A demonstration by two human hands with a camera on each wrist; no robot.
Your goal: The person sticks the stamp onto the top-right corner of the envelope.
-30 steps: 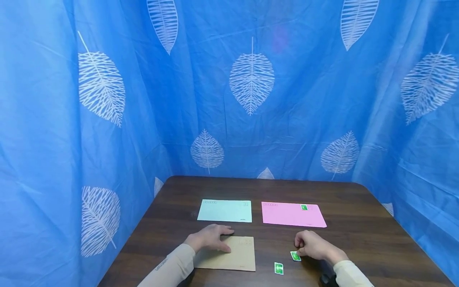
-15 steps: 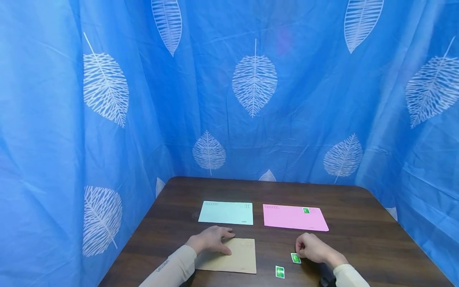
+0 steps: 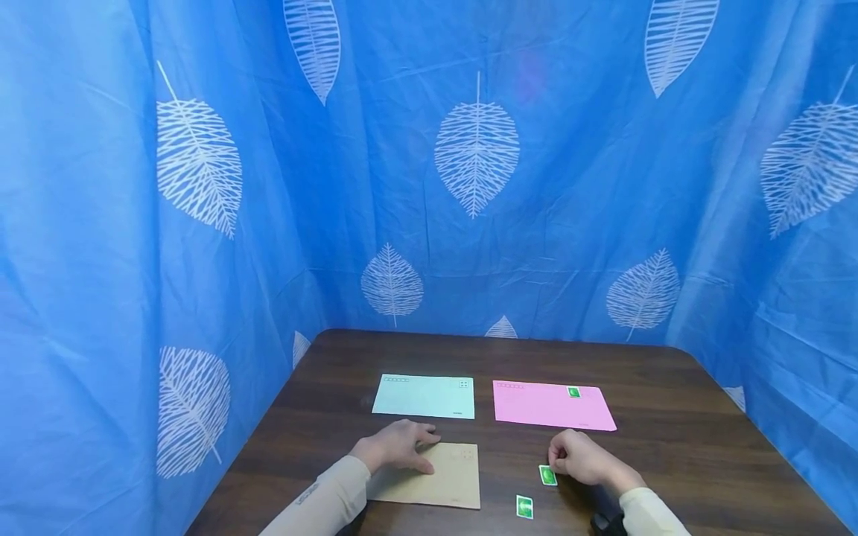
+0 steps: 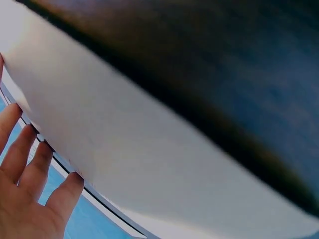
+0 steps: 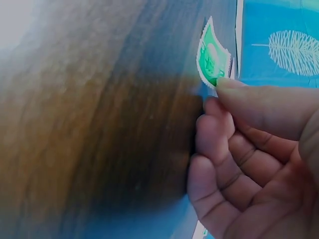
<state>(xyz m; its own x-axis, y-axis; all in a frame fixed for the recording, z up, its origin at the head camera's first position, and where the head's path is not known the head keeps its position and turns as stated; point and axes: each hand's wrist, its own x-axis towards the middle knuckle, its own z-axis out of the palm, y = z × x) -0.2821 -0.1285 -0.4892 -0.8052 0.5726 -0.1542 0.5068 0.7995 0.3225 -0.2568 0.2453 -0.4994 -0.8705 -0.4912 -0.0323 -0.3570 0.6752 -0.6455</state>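
My left hand (image 3: 395, 447) rests with spread fingers on the left part of a tan envelope (image 3: 456, 478); the left wrist view shows those fingers (image 4: 32, 172) at the envelope's edge. A green stamp (image 5: 213, 56) with a white perforated border is pinched at its corner between my right thumb and fingers. It looks slightly curled in the right wrist view. In the head view my right hand (image 3: 583, 455) is low over the table, right of the tan envelope. Nearer me lies another green stamp (image 3: 524, 507).
Farther back on the dark wooden table (image 3: 657, 432) lie a mint-green envelope (image 3: 422, 396) and a pink envelope (image 3: 550, 407). The pink one bears a green stamp (image 3: 573, 391) near its top right. A blue curtain (image 3: 556, 186) with white leaf prints surrounds the table.
My right hand has moved slightly left and away from me with the pinched stamp. The left hand stays on the tan envelope. The head view has shifted a little.
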